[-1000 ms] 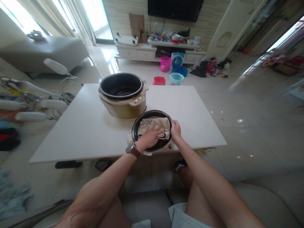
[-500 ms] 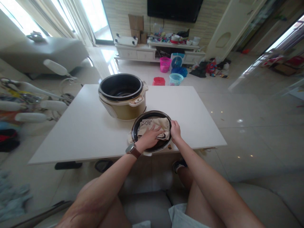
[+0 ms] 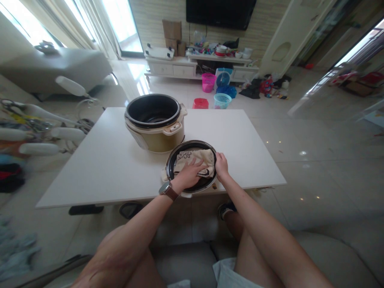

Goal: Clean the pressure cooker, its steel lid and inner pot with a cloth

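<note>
With left fingers (image 3: 196, 168) spread flat, resting on folded beige cloth (image 3: 195, 154) inside upturned cooker lid (image 3: 169, 166); with right fingers (image 3: 221, 159) curled, holding its rim, at white surface's (image 3: 234, 140) near edge. Likely soft, light cloth; stiff, slick lid, best held by the rim. Just behind, cooker body (image 3: 159, 139) containing dark inner pot (image 3: 153, 104).

Single head-worn view, forward and down
Looks over bare left hand (image 3: 191, 174) and bare right hand (image 3: 222, 165) near centre; white rectangular surface (image 3: 90, 172) close below; flat black television (image 3: 220, 14) far ahead.
</note>
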Demonstrator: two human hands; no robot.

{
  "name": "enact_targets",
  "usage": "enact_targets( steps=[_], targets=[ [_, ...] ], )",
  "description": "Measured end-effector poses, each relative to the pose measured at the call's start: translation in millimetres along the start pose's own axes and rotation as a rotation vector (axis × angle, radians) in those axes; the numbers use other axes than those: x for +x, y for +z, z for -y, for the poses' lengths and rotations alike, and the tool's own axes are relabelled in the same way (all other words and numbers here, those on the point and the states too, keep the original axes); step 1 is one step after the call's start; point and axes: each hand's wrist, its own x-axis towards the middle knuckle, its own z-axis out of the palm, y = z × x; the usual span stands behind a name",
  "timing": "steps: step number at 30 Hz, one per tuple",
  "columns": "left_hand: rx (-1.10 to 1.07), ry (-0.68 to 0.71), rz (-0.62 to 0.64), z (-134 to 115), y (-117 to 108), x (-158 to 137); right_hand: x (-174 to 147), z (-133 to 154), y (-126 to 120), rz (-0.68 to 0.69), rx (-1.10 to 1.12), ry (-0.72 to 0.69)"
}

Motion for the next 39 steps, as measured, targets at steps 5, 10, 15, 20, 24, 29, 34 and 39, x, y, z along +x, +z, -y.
enact_targets(
  steps=[5,10,15,20,24,29,34,39],
  targets=[
    [-0.007,-0.007,0.007,-1,-2,0,2,-3,1,0.002,0.018,-0.001],
    [-0.01,-0.005,0.004,-2,-1,0,2,-4,1,-0.001,0.023,0.0],
    [-0.072,0.002,-0.005,6,-8,-1,2,-3,0,0.002,0.02,0.004],
    [-0.309,-0.016,-0.233,31,-37,-7,2,-1,-2,0.011,-0.004,0.009],
    [-0.436,-0.044,-0.537,37,-58,-14,0,0,-2,0.028,0.002,0.0],
    [-0.324,-0.104,-0.642,24,-48,-10,0,0,-2,0.027,-0.01,-0.011],
    [-0.205,-0.046,-0.245,17,-13,4,1,0,-1,0.018,0.008,-0.011],
    [-0.073,-0.081,-0.059,13,0,8,0,1,0,0.005,0.001,-0.009]
  ],
)
